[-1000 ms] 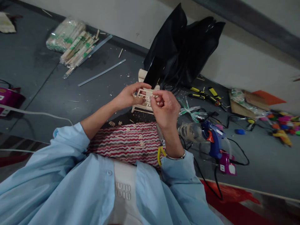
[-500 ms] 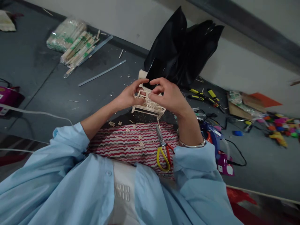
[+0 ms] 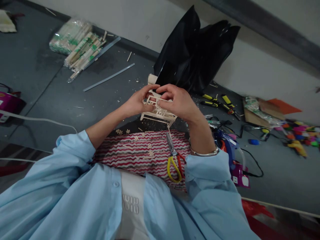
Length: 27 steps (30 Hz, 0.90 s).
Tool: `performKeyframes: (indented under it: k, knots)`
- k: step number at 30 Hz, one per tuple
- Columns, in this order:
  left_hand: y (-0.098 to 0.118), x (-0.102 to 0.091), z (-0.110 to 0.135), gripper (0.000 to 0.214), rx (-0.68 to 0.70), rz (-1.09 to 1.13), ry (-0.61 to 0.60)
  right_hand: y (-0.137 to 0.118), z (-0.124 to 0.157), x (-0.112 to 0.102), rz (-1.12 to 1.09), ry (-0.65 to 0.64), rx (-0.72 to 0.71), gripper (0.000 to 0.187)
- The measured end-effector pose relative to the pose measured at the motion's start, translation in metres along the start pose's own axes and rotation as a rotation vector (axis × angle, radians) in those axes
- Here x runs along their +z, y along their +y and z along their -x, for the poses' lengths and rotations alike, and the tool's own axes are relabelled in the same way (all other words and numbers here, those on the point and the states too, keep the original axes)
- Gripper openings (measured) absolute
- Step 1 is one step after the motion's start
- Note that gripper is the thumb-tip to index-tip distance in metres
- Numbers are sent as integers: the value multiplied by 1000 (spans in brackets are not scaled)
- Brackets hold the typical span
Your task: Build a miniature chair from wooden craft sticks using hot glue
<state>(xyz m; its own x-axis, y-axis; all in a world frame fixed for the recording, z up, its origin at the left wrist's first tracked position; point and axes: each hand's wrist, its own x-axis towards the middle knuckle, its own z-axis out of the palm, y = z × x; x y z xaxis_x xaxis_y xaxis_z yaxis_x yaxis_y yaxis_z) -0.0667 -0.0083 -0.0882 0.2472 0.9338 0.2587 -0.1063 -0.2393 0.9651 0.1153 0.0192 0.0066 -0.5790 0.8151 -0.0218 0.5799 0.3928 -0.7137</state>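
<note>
Purple box (image 3: 10,105) on the far left of a dark grey surface (image 3: 57,106), then plastic-wrapped sticks (image 3: 85,53) near the pale wall (image 3: 125,20). Left hand (image 3: 140,101) has its grip pinched on one end of a little wooden frame (image 3: 158,115), just past the striped cloth (image 3: 125,143); right hand's (image 3: 178,101) grip has the other side. Open-handled scissors (image 3: 174,163) lie on the cloth. Black bag (image 3: 192,56) slumps against the wall, then pliers (image 3: 227,105), an orange sheet (image 3: 285,106) and a colourful jumble (image 3: 301,133).
</note>
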Motion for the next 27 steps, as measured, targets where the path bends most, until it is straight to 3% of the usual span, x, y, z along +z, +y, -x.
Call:
performKeyframes:
  k: [27]
  knots:
    - [-3, 0, -1, 74, 6, -10, 2, 1, 0, -3, -64, -63, 27, 37]
